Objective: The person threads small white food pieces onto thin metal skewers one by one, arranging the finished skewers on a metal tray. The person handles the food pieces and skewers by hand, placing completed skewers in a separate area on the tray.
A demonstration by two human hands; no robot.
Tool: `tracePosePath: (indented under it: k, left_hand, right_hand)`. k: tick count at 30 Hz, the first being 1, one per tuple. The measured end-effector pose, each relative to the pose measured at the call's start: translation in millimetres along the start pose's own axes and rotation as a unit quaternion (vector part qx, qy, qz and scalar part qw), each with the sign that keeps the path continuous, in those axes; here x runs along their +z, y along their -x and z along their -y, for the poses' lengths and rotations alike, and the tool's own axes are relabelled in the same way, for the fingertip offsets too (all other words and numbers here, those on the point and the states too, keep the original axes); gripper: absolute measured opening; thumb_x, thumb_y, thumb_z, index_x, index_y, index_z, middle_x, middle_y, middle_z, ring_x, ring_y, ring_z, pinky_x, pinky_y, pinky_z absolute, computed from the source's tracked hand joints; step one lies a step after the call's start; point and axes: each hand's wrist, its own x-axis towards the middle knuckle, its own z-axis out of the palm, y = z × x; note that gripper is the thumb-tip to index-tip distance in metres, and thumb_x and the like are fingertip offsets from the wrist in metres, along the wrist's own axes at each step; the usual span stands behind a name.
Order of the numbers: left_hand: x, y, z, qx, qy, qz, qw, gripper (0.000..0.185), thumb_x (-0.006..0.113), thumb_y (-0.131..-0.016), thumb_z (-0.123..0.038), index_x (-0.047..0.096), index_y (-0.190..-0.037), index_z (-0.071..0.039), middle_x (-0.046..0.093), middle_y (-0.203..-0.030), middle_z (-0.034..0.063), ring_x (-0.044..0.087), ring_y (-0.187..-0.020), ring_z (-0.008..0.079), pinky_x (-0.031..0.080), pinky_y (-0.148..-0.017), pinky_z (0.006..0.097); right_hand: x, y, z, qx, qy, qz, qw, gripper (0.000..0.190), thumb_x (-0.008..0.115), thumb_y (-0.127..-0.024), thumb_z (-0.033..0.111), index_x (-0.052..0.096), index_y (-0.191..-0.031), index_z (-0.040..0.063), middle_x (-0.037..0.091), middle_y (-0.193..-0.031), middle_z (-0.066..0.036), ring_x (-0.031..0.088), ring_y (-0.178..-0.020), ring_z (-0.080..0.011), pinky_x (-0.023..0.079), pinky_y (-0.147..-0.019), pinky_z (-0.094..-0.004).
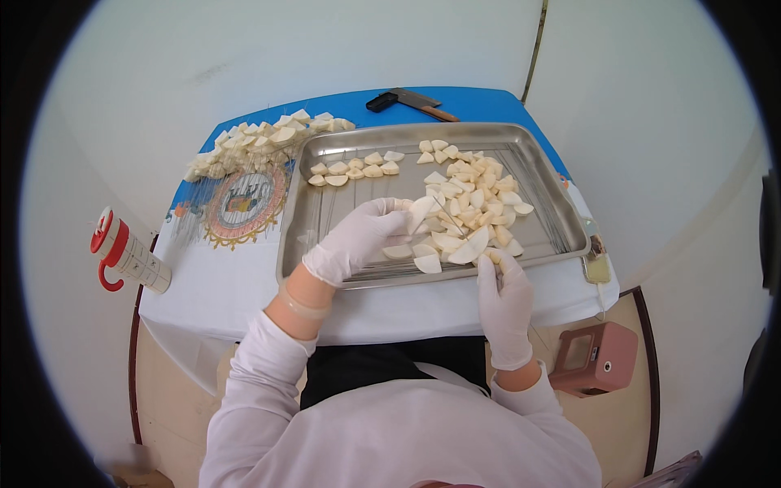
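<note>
Both my hands wear thin white gloves. My left hand [372,232] holds a pale wedge of white root vegetable [420,213] between thumb and fingers, over the metal tray [439,129]. My right hand [506,299], at the tray's near edge, grips a larger white slice [470,246] by its lower end. A thin metal skewer [450,215] slants between the two pieces; whether it pierces either one I cannot tell. Under and beyond my hands lies a heap of cut pieces [470,183]. Two rows of wedges [355,168] sit at the tray's back left, with skewers running from them.
Loose skewers [537,189] line the tray's right side. A pile of skewered pieces [262,143] rests on the tablecloth [226,293] at the left. Behind the tray lie a cleaver [418,99] and a black object [381,102]. A lidded cup [131,253] stands left; a pink stool [595,360] is right.
</note>
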Motion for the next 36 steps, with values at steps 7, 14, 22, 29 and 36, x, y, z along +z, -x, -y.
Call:
tracePosePath:
  k: [7, 14, 22, 29, 36]
  left_hand:
    - [19.2, 21.0, 23.2, 0.045, 0.332, 0.024, 0.942, 0.044, 0.053, -0.106, -0.015, 0.046, -0.147, -0.001, 0.057, -0.138, 0.0063, 0.062, -0.111, 0.0083, 0.056, -0.088, 0.0163]
    - [30.8, 35.5, 35.3, 0.065, 0.304, -0.032, 0.950, 0.047, 0.055, -0.106, -0.021, 0.046, -0.150, -0.006, 0.054, -0.144, 0.0031, 0.059, -0.114, 0.0067, 0.052, -0.097, 0.0212]
    - [35.9, 50.9, 20.3, 0.076, 0.234, -0.064, 0.967, 0.055, 0.053, -0.107, -0.036, 0.038, -0.156, -0.016, 0.056, -0.145, 0.0070, 0.060, -0.121, 0.0143, 0.052, -0.096, 0.0267]
    - [32.6, 52.0, 23.2, 0.073, 0.246, -0.057, 0.965, 0.056, 0.052, -0.107, -0.036, 0.037, -0.157, -0.017, 0.056, -0.145, 0.0085, 0.061, -0.119, 0.0135, 0.054, -0.094, 0.0267]
    - [32.3, 54.2, 20.7, 0.082, 0.250, -0.042, 0.964, 0.056, 0.050, -0.108, -0.035, 0.034, -0.158, -0.017, 0.055, -0.146, 0.0096, 0.060, -0.120, 0.0133, 0.054, -0.093, 0.0248]
  right_hand:
    - [15.0, 10.3, -2.1, -0.068, -0.023, -0.007, 0.997, 0.013, 0.067, -0.096, 0.012, 0.070, -0.105, 0.004, 0.068, -0.078, -0.013, 0.061, -0.063, -0.0221, 0.048, -0.060, -0.0330]
    - [17.8, 13.7, 8.5, -0.081, 0.008, 0.003, 0.997, 0.013, 0.068, -0.095, 0.012, 0.071, -0.105, 0.004, 0.068, -0.079, -0.014, 0.061, -0.061, -0.0260, 0.050, -0.061, -0.0340]
    - [16.7, 15.3, 14.0, -0.096, 0.014, 0.009, 0.995, 0.012, 0.069, -0.093, 0.010, 0.071, -0.103, 0.003, 0.068, -0.082, -0.015, 0.064, -0.067, -0.0275, 0.050, -0.063, -0.0345]
    - [14.7, 14.7, 15.8, -0.149, 0.031, -0.005, 0.988, 0.011, 0.069, -0.092, 0.007, 0.070, -0.103, 0.003, 0.069, -0.083, -0.013, 0.065, -0.069, -0.0285, 0.051, -0.065, -0.0357]
    - [12.6, 15.1, 15.7, -0.161, 0.036, -0.005, 0.986, 0.011, 0.070, -0.091, 0.005, 0.069, -0.102, 0.004, 0.069, -0.085, -0.013, 0.066, -0.072, -0.0303, 0.052, -0.066, -0.0352]
